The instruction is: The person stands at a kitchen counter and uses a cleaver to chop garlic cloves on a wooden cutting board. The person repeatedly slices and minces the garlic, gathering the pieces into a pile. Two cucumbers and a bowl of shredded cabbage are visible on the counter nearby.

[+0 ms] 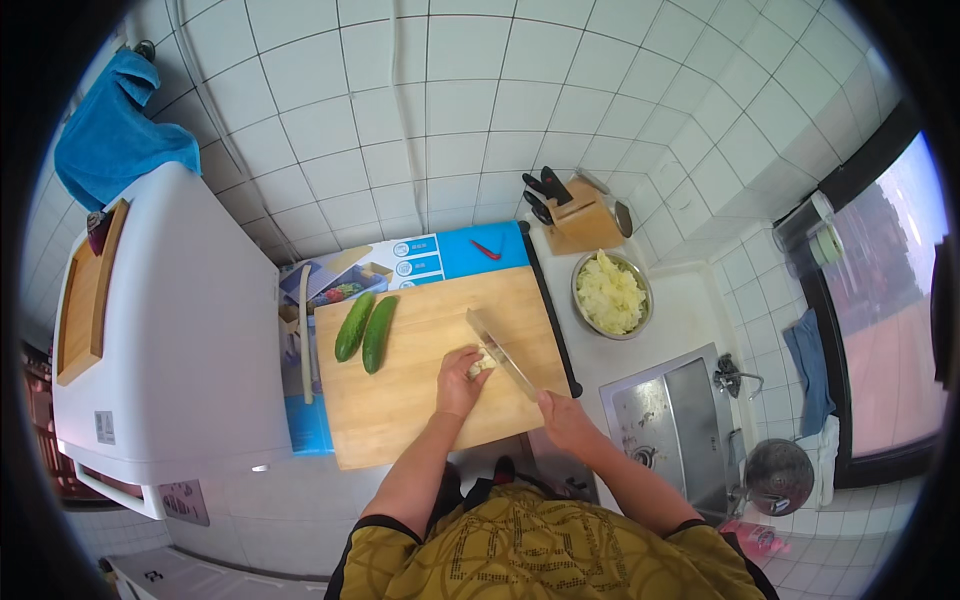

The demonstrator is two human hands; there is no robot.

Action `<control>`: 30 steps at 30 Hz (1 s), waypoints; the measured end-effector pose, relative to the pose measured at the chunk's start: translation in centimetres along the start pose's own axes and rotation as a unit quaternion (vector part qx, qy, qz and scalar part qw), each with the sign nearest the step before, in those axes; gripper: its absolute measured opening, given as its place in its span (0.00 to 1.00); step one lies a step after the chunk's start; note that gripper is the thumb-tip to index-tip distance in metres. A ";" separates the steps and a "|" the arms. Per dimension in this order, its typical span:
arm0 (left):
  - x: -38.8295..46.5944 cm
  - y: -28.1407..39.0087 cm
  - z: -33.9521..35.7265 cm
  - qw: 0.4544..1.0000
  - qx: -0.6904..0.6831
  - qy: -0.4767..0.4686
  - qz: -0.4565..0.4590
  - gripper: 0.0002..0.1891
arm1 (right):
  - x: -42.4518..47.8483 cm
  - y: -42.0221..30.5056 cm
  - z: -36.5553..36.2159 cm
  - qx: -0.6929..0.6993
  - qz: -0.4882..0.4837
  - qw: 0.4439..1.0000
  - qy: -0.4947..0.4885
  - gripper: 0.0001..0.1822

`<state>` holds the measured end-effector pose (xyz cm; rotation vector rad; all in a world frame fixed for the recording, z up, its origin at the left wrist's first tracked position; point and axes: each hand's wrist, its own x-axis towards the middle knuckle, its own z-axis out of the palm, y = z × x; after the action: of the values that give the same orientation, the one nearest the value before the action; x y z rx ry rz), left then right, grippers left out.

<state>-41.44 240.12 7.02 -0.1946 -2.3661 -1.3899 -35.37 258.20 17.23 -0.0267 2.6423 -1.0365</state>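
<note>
My right hand (pixel 562 420) grips the handle of a kitchen cleaver (pixel 501 355), whose blade slants up and left over the wooden cutting board (pixel 420 405). Beside the blade, my left hand (pixel 460 381) holds a small heap of pale chopped pieces (pixel 482 362), perhaps garlic, with its fingertips bent around them. The fingers partly hide these pieces. Two green cucumbers, a left one (pixel 354 328) and a right one (pixel 380 334), lie side by side at the board's upper left.
Right of the board stand a metal bowl (pixel 649 307) of shredded cabbage, a knife block (pixel 581 221) and a steel sink (pixel 660 420). A red chilli (pixel 486 250) lies behind the board, and a long pale stalk (pixel 306 337) lies left of it. A white fridge (pixel 187 322) borders the left side.
</note>
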 end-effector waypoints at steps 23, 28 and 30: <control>-0.3 -0.1 -0.5 0.999 -0.003 -0.020 -0.029 0.15 | 0.3 -0.3 0.1 -0.022 0.010 1.000 -0.018 0.22; -0.4 0.4 -0.8 0.999 -0.008 -0.027 -0.028 0.14 | 0.5 -0.1 -0.2 -0.030 0.018 0.998 -0.054 0.23; -0.2 0.4 -0.8 0.999 -0.001 -0.031 -0.021 0.14 | 0.9 0.1 0.0 -0.035 0.009 0.998 -0.050 0.23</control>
<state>-40.92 239.68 7.62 -0.1923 -2.4331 -1.4259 -36.19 258.20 16.90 -0.0678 2.5822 -0.9135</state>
